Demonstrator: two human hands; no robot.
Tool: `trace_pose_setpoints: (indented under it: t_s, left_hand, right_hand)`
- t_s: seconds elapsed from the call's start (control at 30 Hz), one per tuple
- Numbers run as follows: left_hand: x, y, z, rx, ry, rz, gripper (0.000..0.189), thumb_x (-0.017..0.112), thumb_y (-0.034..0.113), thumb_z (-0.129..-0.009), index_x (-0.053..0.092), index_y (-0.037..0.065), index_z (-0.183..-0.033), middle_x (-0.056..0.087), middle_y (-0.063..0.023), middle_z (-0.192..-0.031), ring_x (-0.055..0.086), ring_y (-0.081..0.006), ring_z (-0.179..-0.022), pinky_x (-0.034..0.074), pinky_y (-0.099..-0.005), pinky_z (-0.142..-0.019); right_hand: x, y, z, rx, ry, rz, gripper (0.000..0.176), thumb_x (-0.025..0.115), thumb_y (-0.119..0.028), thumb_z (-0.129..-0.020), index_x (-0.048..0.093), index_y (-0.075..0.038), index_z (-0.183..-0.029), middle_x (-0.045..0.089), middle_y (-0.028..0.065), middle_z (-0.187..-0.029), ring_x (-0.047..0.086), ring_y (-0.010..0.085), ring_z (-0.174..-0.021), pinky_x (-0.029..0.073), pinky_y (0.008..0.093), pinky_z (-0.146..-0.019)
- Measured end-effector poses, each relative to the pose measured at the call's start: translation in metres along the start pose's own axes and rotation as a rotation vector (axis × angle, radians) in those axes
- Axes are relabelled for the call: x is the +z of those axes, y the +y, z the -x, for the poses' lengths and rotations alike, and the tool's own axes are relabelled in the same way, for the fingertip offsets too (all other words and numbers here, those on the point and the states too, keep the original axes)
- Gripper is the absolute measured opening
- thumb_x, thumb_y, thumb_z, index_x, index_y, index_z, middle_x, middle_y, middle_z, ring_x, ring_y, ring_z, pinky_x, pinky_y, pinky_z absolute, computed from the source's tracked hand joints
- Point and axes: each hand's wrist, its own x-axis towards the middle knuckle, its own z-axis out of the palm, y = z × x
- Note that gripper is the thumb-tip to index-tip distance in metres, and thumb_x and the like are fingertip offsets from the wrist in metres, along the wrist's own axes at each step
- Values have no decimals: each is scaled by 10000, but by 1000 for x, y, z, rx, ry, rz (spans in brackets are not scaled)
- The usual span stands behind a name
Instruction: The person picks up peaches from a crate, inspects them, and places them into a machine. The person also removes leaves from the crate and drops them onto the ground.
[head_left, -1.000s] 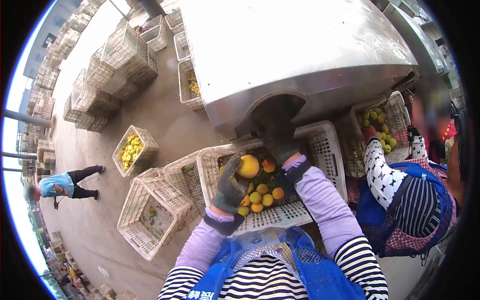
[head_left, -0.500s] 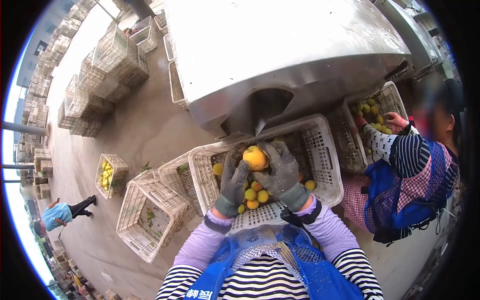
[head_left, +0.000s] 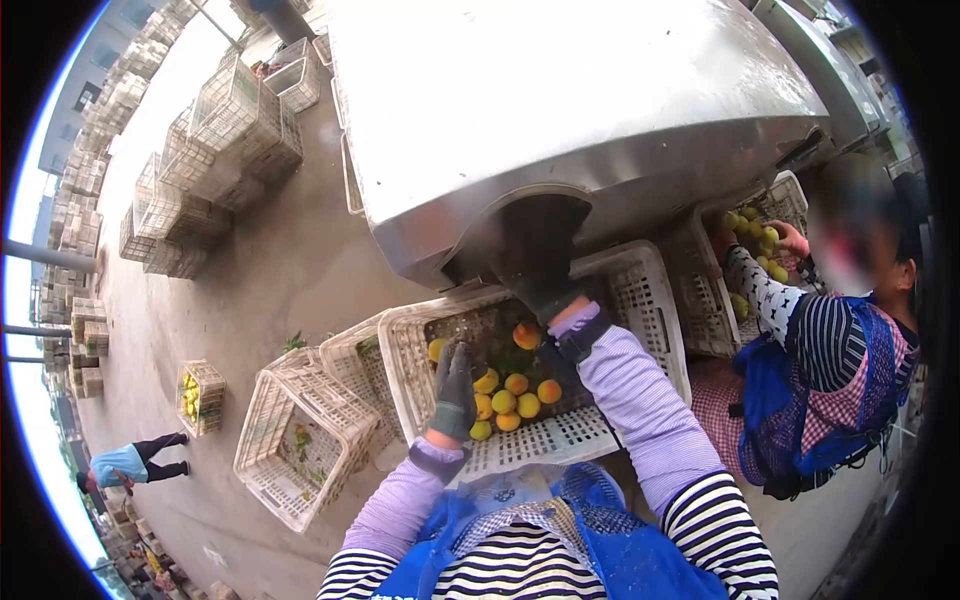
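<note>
A white plastic crate (head_left: 402, 385) stands in front of me with several yellow peaches (head_left: 504, 402) in it. My left hand (head_left: 456, 392), in a dark grey glove, is over the crate's left part beside the peaches. Its fingers are stretched out, and I see nothing in it. My right hand (head_left: 541, 262), also gloved, reaches up into the dark opening of a metal machine (head_left: 420, 235). Shadow in the opening hides its fingers. One orange-red peach (head_left: 527, 335) shows a little apart from the others, just below my right wrist.
A co-worker (head_left: 850, 340) at my right handles yellow-green fruit in another crate (head_left: 705, 270). Open crates (head_left: 300, 455) stand at my left. Farther off are a crate of yellow fruit (head_left: 203, 398), a walking person (head_left: 120, 465) and stacked crates (head_left: 215, 130).
Both hands were around an orange-yellow peach above the crate; they have parted. My right hand moved up into the machine's opening, my left slightly down. The walking person moved along the floor.
</note>
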Motion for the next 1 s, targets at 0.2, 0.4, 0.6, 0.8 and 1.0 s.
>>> trace_pose_setpoints:
  t_s: [0.2, 0.4, 0.6, 0.8, 1.0]
  left_hand:
    - [22, -104, -86, 122, -49, -758, 588, 627, 316, -940, 428, 177, -1476, 544, -173, -1371, 561, -294, -1233, 484, -407, -1010]
    - [75, -139, -129, 389, -257, -1320, 708, 647, 412, -875, 403, 201, -1505, 413, -210, -1515, 438, -397, -1367, 384, -474, -1123]
    - [87, -145, -162, 152, -604, -1506, 555, 533, 368, -972, 496, 59, -1431, 489, -223, -1452, 458, -355, -1362, 347, -440, -1154]
    - [2, -178, -158, -129, -435, -508, 464, 507, 348, -1009, 565, 23, -1336, 618, -168, -1275, 600, -286, -1162, 485, -385, -1004]
    - [26, -76, -136, -162, -363, -452, 484, 464, 385, -1032, 552, 15, -1331, 621, -142, -1263, 604, -271, -1155, 494, -390, -1002]
  right_hand:
    - [-59, 33, 4, 225, -54, -333, 261, 747, -260, -868, 700, -99, -1068, 707, 140, -920, 676, 377, -843, 543, 465, -744]
    - [26, 158, 135, 464, -388, 6, 489, 572, -202, -959, 480, -114, -1432, 514, 184, -1409, 474, 342, -1326, 387, 430, -1093]
    - [84, 184, 164, 645, -525, 15, 553, 576, -295, -959, 462, -98, -1463, 500, 177, -1448, 449, 333, -1368, 355, 426, -1139]
    - [95, 164, 176, 711, -669, -345, 599, 613, -360, -946, 479, -77, -1457, 521, 181, -1439, 469, 337, -1354, 370, 435, -1129]
    - [56, 93, 152, 666, -652, -1034, 654, 650, -425, -933, 497, -56, -1452, 542, 184, -1431, 489, 341, -1340, 384, 444, -1120]
